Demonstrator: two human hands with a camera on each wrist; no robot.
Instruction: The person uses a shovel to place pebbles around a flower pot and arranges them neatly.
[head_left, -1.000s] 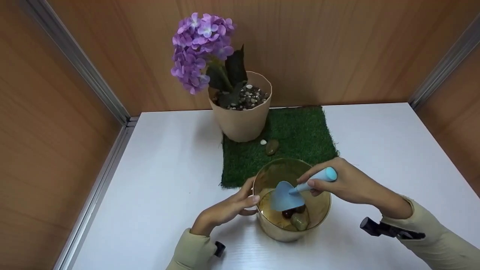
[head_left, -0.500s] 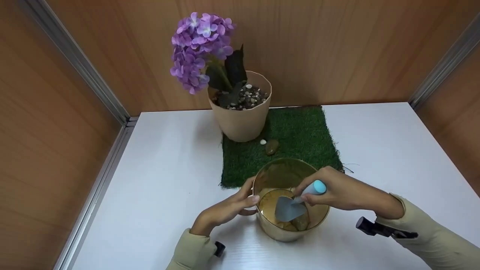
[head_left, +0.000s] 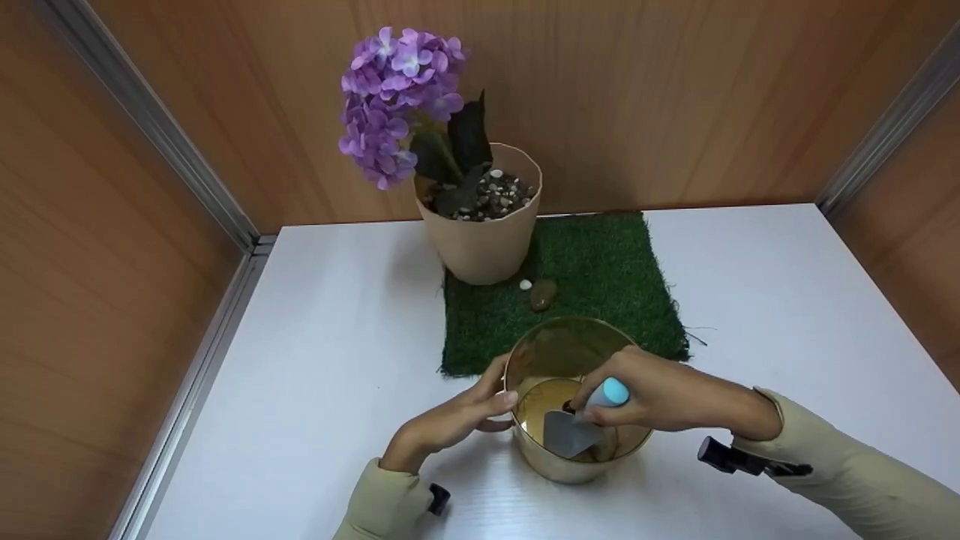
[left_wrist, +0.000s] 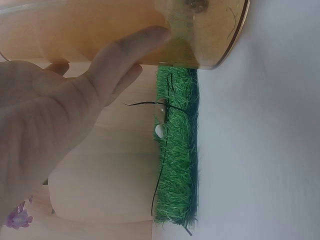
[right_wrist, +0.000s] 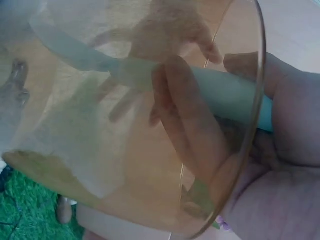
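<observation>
In the head view, a see-through amber tub (head_left: 547, 466) stands at the front of the mat. My left hand (head_left: 461, 412) rests against its left wall, thumb and fingers spread along the outside. The left wrist view shows the thumb (left_wrist: 135, 45) lying nearly straight on the amber wall. My right hand (head_left: 645, 394) grips the handle of a small blue garden trowel (head_left: 568, 433), its blade low inside the tub. A dark stone (head_left: 568, 406) shows by the blade; other stones are mostly covered. Through the wall, the right wrist view shows fingers curled round the pale handle (right_wrist: 220, 90).
Behind the tub lies a green artificial grass mat (head_left: 600, 262). On it are a brown stone (head_left: 543, 295) and a white pebble (head_left: 525, 285). A beige pot (head_left: 484, 247) with purple flowers (head_left: 397, 97) stands at the back. Wooden panels (head_left: 675, 97) enclose the white table (head_left: 337, 322).
My right hand has moved down and left, lowering the trowel deeper into the tub. The blade now covers more of the stones. My left hand and the tub have stayed put.
</observation>
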